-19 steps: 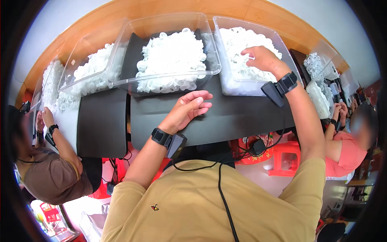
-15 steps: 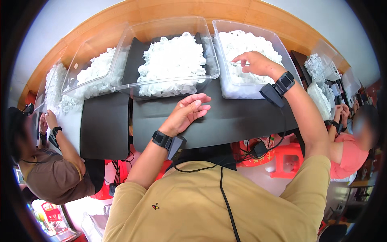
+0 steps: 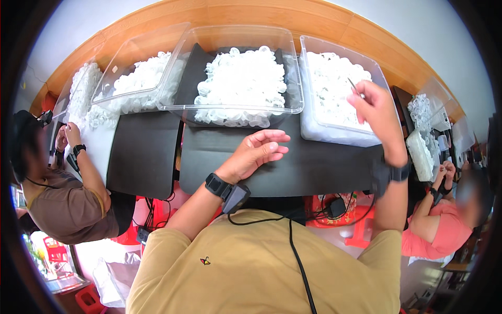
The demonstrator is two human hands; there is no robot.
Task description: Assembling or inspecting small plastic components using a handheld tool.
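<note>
Thin pin-like piece (image 3: pixel 355 88), barely discernible, pinched by right hand (image 3: pixel 377 107) above clear bin (image 3: pixel 366 137); left hand (image 3: pixel 257 155) loosely spread on black tabletop (image 3: pixel 319 165).

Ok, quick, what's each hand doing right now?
Left hand: loosely curled, empty, resting on the mat.
Right hand: raised over the bin, pinching a thin pin.

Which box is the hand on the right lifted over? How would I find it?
Look along the black table to the row of clear plastic bins. It is the bin on the right, under the raised right hand. It sits flat on the table, while the middle bin is tilted.
</note>
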